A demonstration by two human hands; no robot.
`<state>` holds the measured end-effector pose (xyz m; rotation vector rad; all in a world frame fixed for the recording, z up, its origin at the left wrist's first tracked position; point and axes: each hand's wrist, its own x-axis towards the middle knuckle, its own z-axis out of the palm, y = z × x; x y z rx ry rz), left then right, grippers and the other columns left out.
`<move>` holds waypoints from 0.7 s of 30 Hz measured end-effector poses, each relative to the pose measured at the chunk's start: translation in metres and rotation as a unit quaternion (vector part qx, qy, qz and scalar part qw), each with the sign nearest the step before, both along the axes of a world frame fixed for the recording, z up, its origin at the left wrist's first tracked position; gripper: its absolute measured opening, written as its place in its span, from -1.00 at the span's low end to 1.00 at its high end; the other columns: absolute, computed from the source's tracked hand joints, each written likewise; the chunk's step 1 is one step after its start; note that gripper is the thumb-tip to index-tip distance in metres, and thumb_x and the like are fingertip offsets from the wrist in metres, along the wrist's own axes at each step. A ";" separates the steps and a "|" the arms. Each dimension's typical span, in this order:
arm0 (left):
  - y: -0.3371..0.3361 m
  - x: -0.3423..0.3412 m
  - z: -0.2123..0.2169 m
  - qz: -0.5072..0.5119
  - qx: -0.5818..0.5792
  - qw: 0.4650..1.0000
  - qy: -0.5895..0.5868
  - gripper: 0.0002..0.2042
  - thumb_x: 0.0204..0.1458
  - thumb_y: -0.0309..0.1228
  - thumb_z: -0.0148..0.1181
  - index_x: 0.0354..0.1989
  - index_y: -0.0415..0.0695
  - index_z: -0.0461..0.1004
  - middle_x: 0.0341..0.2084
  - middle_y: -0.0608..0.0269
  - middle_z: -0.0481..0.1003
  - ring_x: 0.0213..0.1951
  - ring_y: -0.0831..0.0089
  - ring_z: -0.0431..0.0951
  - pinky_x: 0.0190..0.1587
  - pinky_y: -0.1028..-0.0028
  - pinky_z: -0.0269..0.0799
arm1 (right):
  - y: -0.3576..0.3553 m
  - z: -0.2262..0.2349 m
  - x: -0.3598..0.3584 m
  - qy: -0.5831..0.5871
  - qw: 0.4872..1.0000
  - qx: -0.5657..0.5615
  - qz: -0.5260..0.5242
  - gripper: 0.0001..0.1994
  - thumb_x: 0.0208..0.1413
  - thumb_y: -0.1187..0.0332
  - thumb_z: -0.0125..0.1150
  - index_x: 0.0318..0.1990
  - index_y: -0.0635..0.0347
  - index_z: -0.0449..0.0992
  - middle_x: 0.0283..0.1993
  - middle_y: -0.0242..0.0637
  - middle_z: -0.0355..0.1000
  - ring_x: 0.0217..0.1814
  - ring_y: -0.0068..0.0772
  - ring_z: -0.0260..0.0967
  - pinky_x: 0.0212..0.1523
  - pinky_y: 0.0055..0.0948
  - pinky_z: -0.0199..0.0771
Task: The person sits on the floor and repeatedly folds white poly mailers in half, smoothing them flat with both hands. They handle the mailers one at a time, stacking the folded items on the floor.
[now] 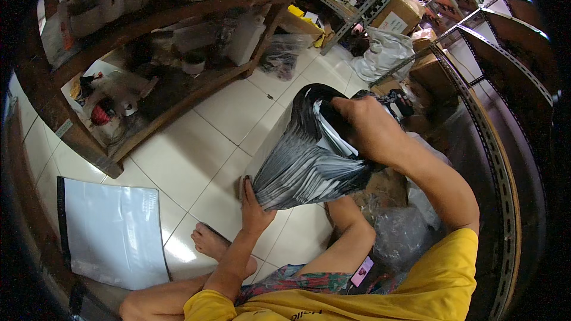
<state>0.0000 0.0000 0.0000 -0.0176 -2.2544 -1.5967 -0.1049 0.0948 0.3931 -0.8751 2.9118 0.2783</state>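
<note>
Visibly thick, grey-black sheet stack (309, 163), edges fanned; left fingers (247, 190) clamped on corner; right hand (366, 120): fingers hidden, cannot tell.

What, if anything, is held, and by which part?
A thick stack of grey plastic sheets or bags: left hand at its lower-left corner; right hand at its upper-right part, exact grip hidden.

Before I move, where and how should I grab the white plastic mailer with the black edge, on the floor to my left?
Probably the right edge of the white plastic mailer, left hand coming in from the right, pinching it from above and below: it lies flat, and that side is uncovered and nearer that hand than the black edge.
</note>
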 end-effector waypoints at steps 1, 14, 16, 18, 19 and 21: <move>-0.002 0.001 0.001 -0.003 -0.003 1.000 -0.006 0.13 -0.23 -0.31 0.47 0.44 -0.29 -0.25 0.37 -0.33 -0.03 0.39 -0.27 0.00 0.40 -0.06 0.02 | -0.001 -0.002 0.002 -0.004 1.000 -0.008 0.009 -0.41 -0.11 0.55 0.24 0.14 0.25 0.18 -0.30 0.22 0.52 -0.17 0.28 0.51 -0.18 0.04 0.54; -0.004 -0.001 0.006 0.011 -0.016 1.000 0.015 0.10 -0.22 -0.34 0.45 0.44 -0.28 -0.24 0.33 -0.39 0.00 0.36 -0.34 0.01 0.36 -0.07 0.10 | -0.015 0.000 -0.020 -0.071 0.991 -0.083 0.078 -0.58 0.00 0.50 0.24 0.04 0.31 0.31 -0.12 0.11 0.45 0.01 0.27 0.40 -0.03 -0.08 0.44; -0.001 -0.001 0.012 0.004 -0.010 1.000 -0.007 0.11 -0.22 -0.34 0.46 0.44 -0.28 -0.25 0.34 -0.39 -0.01 0.36 -0.33 0.02 0.36 -0.07 0.10 | -0.012 0.004 -0.015 0.051 0.977 -0.155 0.140 -0.59 -0.02 0.50 0.26 0.02 0.31 0.33 -0.17 0.08 0.45 -0.06 0.26 0.42 -0.09 -0.05 0.47; -0.001 -0.001 0.011 0.000 -0.008 1.000 -0.014 0.12 -0.22 -0.34 0.46 0.44 -0.28 -0.26 0.34 -0.39 -0.01 0.36 -0.33 0.03 0.36 -0.07 0.10 | -0.010 0.007 -0.002 0.107 0.968 -0.189 0.130 -0.69 -0.02 0.48 0.28 -0.08 0.26 0.45 -0.19 0.00 0.45 -0.08 0.18 0.43 -0.10 -0.10 0.49; -0.001 -0.001 0.008 -0.001 -0.010 1.000 -0.010 0.12 -0.23 -0.34 0.46 0.44 -0.28 -0.26 0.35 -0.38 -0.01 0.36 -0.32 0.03 0.36 -0.07 0.10 | -0.011 0.004 0.000 0.110 0.966 -0.198 0.125 -0.71 -0.03 0.49 0.30 -0.10 0.26 0.48 -0.19 -0.02 0.45 -0.10 0.13 0.44 -0.11 -0.13 0.49; -0.001 -0.001 0.003 -0.003 -0.011 1.000 -0.002 0.12 -0.24 -0.34 0.47 0.44 -0.28 -0.26 0.35 -0.39 -0.01 0.36 -0.33 0.04 0.36 -0.07 0.10 | -0.010 0.000 0.001 0.122 0.962 -0.216 0.110 -0.73 -0.04 0.52 0.34 -0.13 0.25 0.53 -0.19 -0.06 0.46 -0.13 0.02 0.48 -0.11 -0.20 0.48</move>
